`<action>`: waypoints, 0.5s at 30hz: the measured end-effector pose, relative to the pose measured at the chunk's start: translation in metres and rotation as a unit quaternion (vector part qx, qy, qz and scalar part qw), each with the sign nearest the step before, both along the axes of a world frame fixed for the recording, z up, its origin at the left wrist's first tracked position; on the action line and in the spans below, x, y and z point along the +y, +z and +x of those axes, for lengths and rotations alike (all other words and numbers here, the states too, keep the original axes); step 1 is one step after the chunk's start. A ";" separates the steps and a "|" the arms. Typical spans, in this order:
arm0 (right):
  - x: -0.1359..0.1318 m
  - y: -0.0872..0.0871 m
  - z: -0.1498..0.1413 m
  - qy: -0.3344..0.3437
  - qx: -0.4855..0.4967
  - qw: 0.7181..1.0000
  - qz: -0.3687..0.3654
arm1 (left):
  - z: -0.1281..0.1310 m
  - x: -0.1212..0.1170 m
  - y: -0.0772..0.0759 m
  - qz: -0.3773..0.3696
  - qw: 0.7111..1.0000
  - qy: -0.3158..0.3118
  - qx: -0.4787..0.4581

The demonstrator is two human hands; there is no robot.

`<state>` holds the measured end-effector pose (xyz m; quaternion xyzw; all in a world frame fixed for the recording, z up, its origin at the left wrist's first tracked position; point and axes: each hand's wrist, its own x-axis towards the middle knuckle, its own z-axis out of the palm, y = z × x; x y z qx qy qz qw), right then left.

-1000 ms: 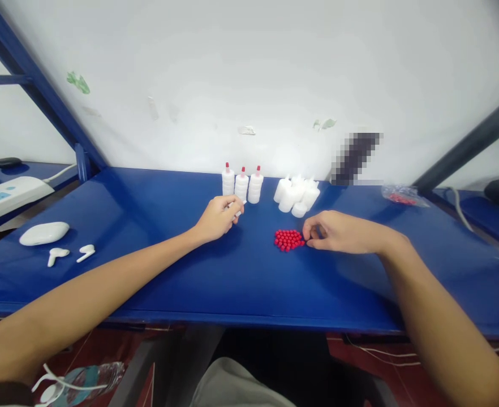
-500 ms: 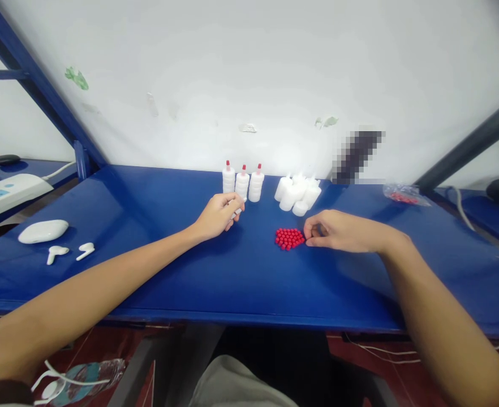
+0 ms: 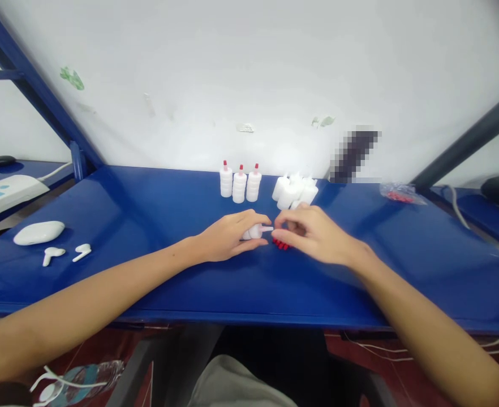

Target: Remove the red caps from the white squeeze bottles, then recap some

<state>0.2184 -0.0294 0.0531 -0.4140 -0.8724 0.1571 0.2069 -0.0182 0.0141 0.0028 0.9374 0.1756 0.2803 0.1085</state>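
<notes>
My left hand (image 3: 235,234) is wrapped round a white squeeze bottle (image 3: 253,231) lying sideways, its thin nozzle pointing right. Facing that nozzle tip, my right hand (image 3: 306,230) pinches with thumb and index finger. A bit of red shows at these fingertips, seemingly a small red cap (image 3: 274,232), mostly hidden. Below and behind the right hand lies a cluster of red caps (image 3: 282,245), partly covered by it. Three white bottles with red tips (image 3: 239,187) stand upright behind the left hand. Several white bottles without red tips (image 3: 292,192) are grouped behind the right hand.
A white earbud case (image 3: 39,232) and two earbuds (image 3: 82,251) lie at the left on the blue table (image 3: 156,198). A power strip (image 3: 9,195) is at the far left. A clear bag with red pieces (image 3: 402,195) rests back right, near the white wall (image 3: 198,85).
My left hand has come nearer and to the right, turning the bottle's nozzle toward my right hand. My right hand has moved left from the caps' right edge to the nozzle tip.
</notes>
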 end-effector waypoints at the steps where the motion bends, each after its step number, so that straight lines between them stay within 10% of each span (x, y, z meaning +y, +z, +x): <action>1: -0.002 -0.004 -0.006 0.010 0.004 1.000 0.012 | 0.001 -0.002 0.000 0.004 1.000 0.001 -0.001; 7: -0.003 -0.014 -0.012 -0.012 0.057 0.996 0.062 | 0.001 -0.003 -0.001 -0.023 0.999 0.041 -0.015; 15: 0.028 -0.014 0.033 -0.292 0.027 0.941 0.169 | -0.001 0.008 -0.001 -0.046 0.996 0.079 0.011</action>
